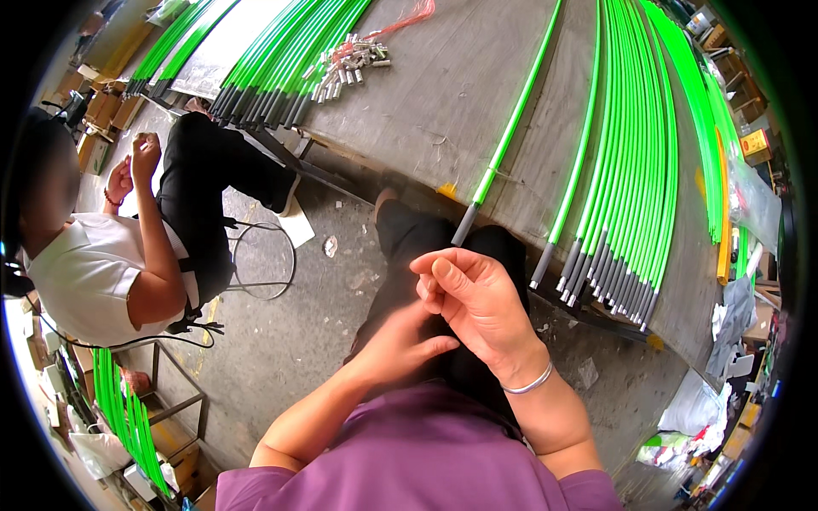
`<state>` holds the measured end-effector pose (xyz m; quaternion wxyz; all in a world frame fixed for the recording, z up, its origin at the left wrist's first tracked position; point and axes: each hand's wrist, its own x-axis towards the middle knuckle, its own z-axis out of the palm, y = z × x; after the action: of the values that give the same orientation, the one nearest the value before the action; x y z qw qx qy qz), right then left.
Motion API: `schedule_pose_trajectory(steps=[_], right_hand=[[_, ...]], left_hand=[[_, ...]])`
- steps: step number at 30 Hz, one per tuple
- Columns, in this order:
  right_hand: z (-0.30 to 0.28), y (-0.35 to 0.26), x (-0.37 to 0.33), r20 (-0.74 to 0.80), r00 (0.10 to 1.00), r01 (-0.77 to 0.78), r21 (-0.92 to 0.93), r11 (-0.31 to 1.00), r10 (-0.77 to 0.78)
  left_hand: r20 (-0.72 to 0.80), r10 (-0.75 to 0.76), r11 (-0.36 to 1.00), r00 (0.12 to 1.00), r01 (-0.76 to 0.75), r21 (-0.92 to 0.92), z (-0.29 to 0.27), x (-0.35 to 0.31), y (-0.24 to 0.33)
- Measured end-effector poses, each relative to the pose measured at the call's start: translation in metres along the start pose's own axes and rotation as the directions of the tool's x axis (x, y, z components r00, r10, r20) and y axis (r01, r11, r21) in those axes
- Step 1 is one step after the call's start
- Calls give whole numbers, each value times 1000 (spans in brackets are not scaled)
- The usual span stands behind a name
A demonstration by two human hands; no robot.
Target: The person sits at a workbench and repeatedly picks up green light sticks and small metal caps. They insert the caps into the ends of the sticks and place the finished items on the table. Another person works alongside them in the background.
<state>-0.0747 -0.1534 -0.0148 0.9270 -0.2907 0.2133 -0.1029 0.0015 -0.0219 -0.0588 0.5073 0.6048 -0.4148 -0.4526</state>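
Observation:
My right hand (479,300) is above my lap with thumb and fingers pinched together. Whatever may be in that pinch is too small or hidden to make out. Below and left of it, my left hand (400,342) is slightly blurred, its thumb stretched out apart from the fingers; the fingertips are partly hidden behind my right hand. Just beyond my right hand, a single green rod (514,128) lies on the table, its dark grey sleeved end (463,226) sticking out over the table edge toward me.
More green rods (626,162) with dark ends lie to the right. Another bundle (285,60) lies left, beside a pile of small metal sleeves (349,70) and red netting (413,17). A seated co-worker (111,264) is at left, near a looped cable (264,260) on the floor.

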Motion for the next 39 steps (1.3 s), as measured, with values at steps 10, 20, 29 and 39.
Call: schedule_pose_trajectory(steps=[10, 20, 29, 39], right_hand=[[-10, 7, -22, 29, 999, 44, -345, 938, -36], [-1, -2, -2, -90, 992, 80, -106, 991, -89], [-3, -7, 2, -78, 993, 77, -125, 989, -88], [-4, -4, 0, -64, 995, 70, -111, 991, -77]], left_hand=[[194, -298, 838, 935, 353, -415, -5, -34, 18], [270, -299, 891, 915, 370, -264, -24, -47, 28], [263, -221, 930, 939, 284, -233, -22, -47, 39], [252, -367, 787, 896, 443, -430, -21, -45, 51]])
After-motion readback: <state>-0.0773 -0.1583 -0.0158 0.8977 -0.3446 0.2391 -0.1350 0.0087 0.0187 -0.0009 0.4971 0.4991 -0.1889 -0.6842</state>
